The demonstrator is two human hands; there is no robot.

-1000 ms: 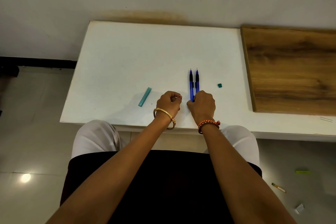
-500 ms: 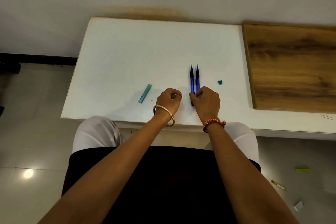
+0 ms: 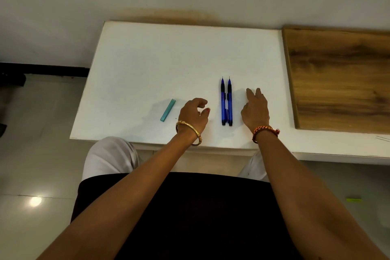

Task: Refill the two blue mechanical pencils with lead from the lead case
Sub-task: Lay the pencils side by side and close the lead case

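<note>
wooden board (image 3: 341,78): its right part is cut off by the picture edge
right hand (image 3: 256,110): covers the bench under its fingers
left hand (image 3: 193,113): fingers curled, palm side hidden

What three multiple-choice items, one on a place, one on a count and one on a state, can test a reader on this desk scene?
1. Where does the lead case lie?
A. Left of the left hand
B. Between the pencils
C. On the wooden board

2. How many blue pencils lie on the table?
A. One
B. Two
C. Three

3. What is the right hand doing?
A. Gripping a pencil
B. Lifting the case
C. Reaching forward, fingers extended, beside the pencils

Answers: 1 A, the case is left of that hand. 2 B, two lie side by side. 3 C, its fingers hold nothing visible.
</note>
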